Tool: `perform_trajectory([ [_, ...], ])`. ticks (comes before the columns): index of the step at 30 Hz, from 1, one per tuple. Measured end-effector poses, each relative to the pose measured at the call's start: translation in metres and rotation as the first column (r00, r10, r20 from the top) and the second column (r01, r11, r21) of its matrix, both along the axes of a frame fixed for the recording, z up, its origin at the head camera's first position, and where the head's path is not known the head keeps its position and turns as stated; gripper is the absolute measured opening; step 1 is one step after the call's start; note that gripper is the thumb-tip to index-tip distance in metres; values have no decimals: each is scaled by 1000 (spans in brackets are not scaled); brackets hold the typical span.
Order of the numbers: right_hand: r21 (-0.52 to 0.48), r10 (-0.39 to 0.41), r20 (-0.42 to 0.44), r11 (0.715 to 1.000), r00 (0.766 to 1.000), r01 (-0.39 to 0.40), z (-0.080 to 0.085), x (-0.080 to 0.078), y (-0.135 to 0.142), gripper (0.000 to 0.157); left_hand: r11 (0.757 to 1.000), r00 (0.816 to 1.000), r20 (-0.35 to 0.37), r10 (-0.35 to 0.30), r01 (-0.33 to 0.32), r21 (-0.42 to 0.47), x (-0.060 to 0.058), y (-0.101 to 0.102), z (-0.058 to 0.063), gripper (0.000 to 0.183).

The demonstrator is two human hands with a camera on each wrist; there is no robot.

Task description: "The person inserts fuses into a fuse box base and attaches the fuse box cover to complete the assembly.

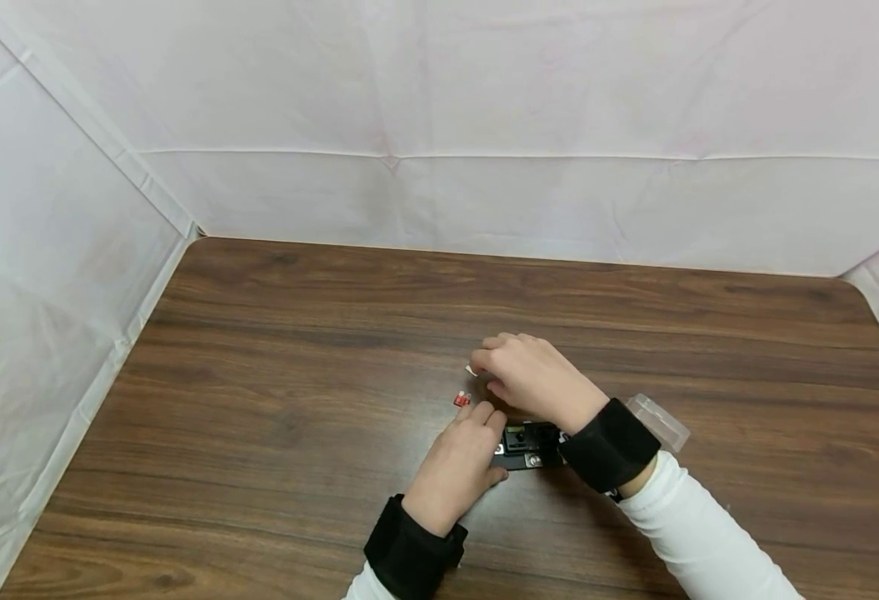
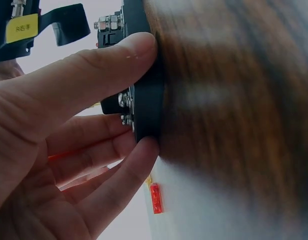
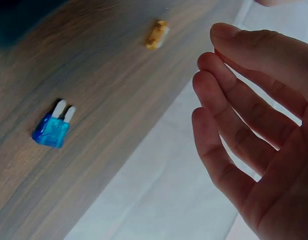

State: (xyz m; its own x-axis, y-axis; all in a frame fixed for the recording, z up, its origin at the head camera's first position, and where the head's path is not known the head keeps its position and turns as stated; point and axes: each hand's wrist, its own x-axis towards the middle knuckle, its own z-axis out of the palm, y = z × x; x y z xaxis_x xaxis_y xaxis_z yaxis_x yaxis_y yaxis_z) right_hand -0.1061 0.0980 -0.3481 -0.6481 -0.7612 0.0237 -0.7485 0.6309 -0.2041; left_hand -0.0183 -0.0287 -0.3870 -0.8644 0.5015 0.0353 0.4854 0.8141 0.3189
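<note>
My left hand (image 1: 463, 454) grips the end of a black fuse block (image 1: 532, 446) lying on the table. In the left wrist view, the thumb presses one edge of the block's flat base (image 2: 148, 95) and a fingertip lies at its lower end; metal bolts and nuts (image 2: 126, 107) stand on it. My right hand (image 1: 536, 377) hovers past the block, fingers bent loosely, with nothing visible between them in the right wrist view. A small white piece (image 1: 471, 370) shows by its fingertips. Under that hand, a blue blade fuse (image 3: 53, 130) and an amber fuse (image 3: 157, 35) lie on the wood.
A red blade fuse (image 1: 461, 400) lies just beyond the left fingertips. To the right, a clear plastic cover (image 1: 658, 421) lies beside the right wristband (image 1: 610, 446). The brown wooden table (image 1: 319, 333) meets white cloth walls (image 1: 484, 200) at its back and sides.
</note>
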Motion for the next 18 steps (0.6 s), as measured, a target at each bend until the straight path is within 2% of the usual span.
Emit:
perform_trajectory([
  [18,70,71,4,995,997,-72,-14,-19,-10,12,1000,1000,20,12,-11,-6,1,0,1,48],
])
